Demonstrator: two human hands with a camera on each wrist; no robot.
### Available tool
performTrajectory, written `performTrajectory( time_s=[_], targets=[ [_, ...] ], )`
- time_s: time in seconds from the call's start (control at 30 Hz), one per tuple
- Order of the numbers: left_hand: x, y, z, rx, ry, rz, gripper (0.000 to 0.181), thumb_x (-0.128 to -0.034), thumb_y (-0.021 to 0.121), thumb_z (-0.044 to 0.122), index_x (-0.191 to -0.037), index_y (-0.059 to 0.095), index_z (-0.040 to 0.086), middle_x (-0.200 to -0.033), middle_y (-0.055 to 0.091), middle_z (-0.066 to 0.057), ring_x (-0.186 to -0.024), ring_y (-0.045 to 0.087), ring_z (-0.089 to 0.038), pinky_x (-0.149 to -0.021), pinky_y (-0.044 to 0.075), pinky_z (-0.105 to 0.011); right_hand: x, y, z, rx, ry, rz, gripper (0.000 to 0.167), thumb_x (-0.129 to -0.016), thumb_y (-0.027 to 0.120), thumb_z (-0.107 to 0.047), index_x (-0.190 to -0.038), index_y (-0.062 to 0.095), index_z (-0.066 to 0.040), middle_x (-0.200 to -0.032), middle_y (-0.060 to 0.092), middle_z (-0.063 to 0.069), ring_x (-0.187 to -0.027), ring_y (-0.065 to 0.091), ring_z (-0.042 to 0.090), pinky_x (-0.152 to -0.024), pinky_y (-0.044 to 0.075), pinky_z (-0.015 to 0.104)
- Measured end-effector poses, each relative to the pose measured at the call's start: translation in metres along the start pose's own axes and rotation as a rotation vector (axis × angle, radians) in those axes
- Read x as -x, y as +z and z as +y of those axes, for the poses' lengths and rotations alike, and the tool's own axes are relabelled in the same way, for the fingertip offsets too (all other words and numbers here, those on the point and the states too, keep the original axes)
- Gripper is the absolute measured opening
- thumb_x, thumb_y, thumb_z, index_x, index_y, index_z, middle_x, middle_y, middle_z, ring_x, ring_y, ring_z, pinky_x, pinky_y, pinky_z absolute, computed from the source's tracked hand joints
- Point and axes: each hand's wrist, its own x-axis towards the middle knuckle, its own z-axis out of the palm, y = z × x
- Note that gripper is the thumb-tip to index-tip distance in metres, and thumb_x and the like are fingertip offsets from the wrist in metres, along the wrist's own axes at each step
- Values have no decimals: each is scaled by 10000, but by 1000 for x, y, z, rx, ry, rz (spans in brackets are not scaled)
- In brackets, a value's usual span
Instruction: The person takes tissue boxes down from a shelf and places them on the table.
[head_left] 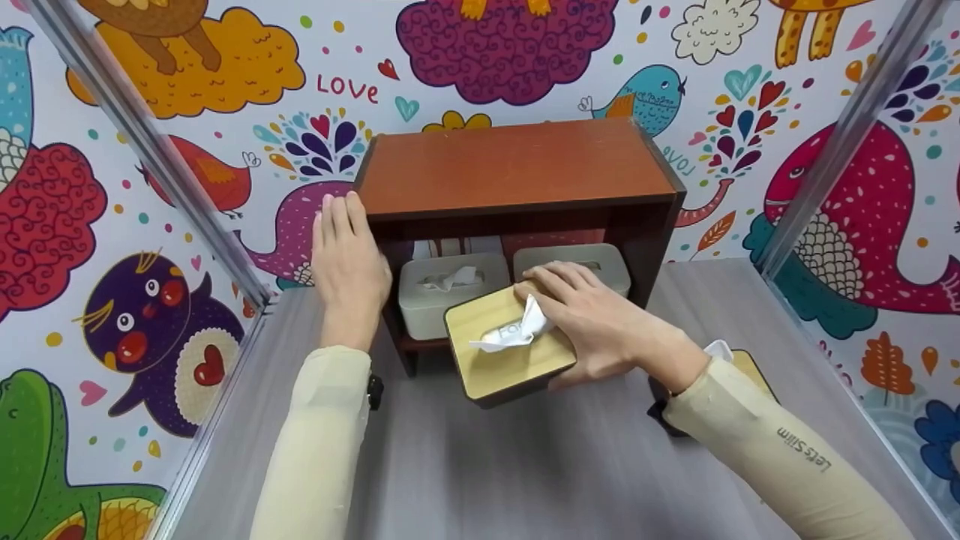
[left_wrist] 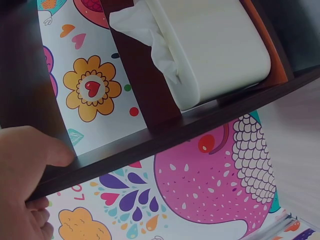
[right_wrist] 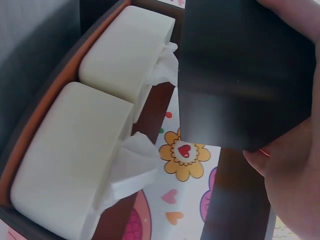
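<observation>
A dark tissue box with a light wood lid (head_left: 487, 371) tilts in front of the brown shelf (head_left: 517, 169), a white tissue poking from its slot. My right hand (head_left: 607, 326) grips its right side; in the right wrist view, thumb and fingers (right_wrist: 295, 170) hold the box's dark body (right_wrist: 245, 80). My left hand (head_left: 349, 270) is at the shelf's left side; the left wrist view has this hand (left_wrist: 22, 175) gripping the panel edge (left_wrist: 130, 150) between thumb and curled fingers. Two pale tissue boxes (head_left: 424, 315) (right_wrist: 65, 160) stand side by side inside the shelf.
Another wood-lidded tissue box (head_left: 754, 375) stands on the grey tabletop (head_left: 600, 465) at the right, partly hidden by my right forearm. Behind the shelf is a wall with colourful cartoon animals (head_left: 847, 210). Metal posts (head_left: 172, 187) run down both sides.
</observation>
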Motion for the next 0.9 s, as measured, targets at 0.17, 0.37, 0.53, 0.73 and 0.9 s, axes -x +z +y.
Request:
performTrajectory(
  time_s=[0.17,0.37,0.53,0.73,0.9],
  targets=[
    [-1,1,1,4,8,-4,794,-879,632,109,-1516,168,10,-1556,263,-217,-1504,179,-344,-1259,117,-420,8,9,3,-11,23,-7,1172,-560,773,-688,-1488,354,-109,-1510,373,151,-1408,312,338,-1169,256,542],
    [-1,1,0,-16,2,-5,789,-883,626,111,-1514,163,10,-1550,264,-214,-1503,178,-340,-1259,121,-419,16,23,5,-31,24,-6,1156,-538,789,-670,-1465,382,-111,-1474,407,153,-1376,344,338,-1158,270,551],
    [0,2,-2,-11,5,-9,789,-886,618,104,-1515,152,5,-1555,256,-219,-1503,172,-347,-1257,124,-428,26,37,6,-49,64,-58,1162,-549,782,-684,-1475,368,-118,-1483,393,154,-1383,331,344,-1143,287,552],
    [0,2,-2,-6,-4,-19,769,-900,589,111,-1519,145,2,-1567,241,-218,-1508,158,-345,-1260,110,-426,40,54,10,-64,91,-86,1166,-553,777,-684,-1484,363,-115,-1501,383,178,-1389,342,362,-1146,295,541],
    [-1,1,-1,-8,-2,-23,776,-900,589,111,-1522,137,3,-1571,233,-218,-1509,151,-346,-1259,110,-431,50,66,13,-88,119,-98,1168,-547,784,-681,-1485,368,-124,-1504,381,180,-1385,347,370,-1145,289,548]
  ],
)
